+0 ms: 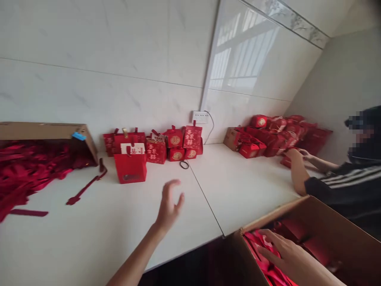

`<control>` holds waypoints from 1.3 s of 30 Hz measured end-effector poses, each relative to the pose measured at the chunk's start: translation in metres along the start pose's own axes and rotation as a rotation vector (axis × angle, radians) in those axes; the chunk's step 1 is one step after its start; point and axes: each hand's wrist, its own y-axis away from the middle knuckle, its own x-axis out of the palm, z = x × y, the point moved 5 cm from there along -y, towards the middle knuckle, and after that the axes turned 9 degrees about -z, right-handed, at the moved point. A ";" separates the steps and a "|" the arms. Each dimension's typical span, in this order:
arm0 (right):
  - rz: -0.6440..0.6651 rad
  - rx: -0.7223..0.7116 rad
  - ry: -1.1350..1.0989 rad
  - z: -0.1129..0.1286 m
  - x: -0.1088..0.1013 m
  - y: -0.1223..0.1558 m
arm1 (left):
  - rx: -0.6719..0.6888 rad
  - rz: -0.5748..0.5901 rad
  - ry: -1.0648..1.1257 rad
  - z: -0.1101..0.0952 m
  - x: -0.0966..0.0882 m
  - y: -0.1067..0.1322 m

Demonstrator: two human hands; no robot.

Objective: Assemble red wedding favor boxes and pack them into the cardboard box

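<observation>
My left hand (pixel 170 206) is raised over the white table with nothing in it, its fingers curved and thumb apart. Nearest to it are a red gift box with a small window (pixel 131 169) and a black ring (pixel 184 165). My right hand (pixel 282 248) reaches down into an open cardboard box (pixel 336 226) at the lower right. Its fingers are stretched out over red ribbons (pixel 275 272), at or just above them; contact is hard to judge. Red packages (pixel 315 250) lie deeper in that box, partly blurred.
Several small red gift boxes (pixel 175 139) stand along the wall. A carton on its side (pixel 44 130) spills red ribbons (pixel 26 167) at the left. A co-worker (pixel 351 178) handles a red item beside a pile of red boxes (pixel 276 135). A power strip (pixel 200 116) is on the wall.
</observation>
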 end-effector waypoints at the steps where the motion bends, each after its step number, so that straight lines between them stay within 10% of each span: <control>1: 0.056 -0.068 -0.023 0.029 0.004 -0.012 | -0.070 -0.173 -0.076 0.024 -0.023 -0.017; 3: 0.241 -0.197 -0.054 0.084 0.016 -0.025 | -0.206 -0.398 -0.238 0.071 -0.067 -0.047; 6: 0.382 -0.390 -0.099 0.156 0.022 -0.026 | -0.388 -0.444 -0.360 0.130 -0.117 -0.085; 11: 0.467 -0.592 -0.223 0.226 0.023 -0.023 | -0.463 -0.136 -0.311 0.165 -0.144 -0.107; 23: -0.266 -0.960 -0.458 0.313 0.022 -0.060 | -0.386 0.268 -0.002 0.038 -0.133 0.010; 29: -0.354 -0.899 -0.878 0.319 0.039 -0.041 | -0.300 0.153 0.076 0.016 -0.135 0.001; 39: -0.537 -0.770 -0.876 0.319 0.051 -0.042 | -0.026 0.129 0.054 0.008 -0.120 -0.006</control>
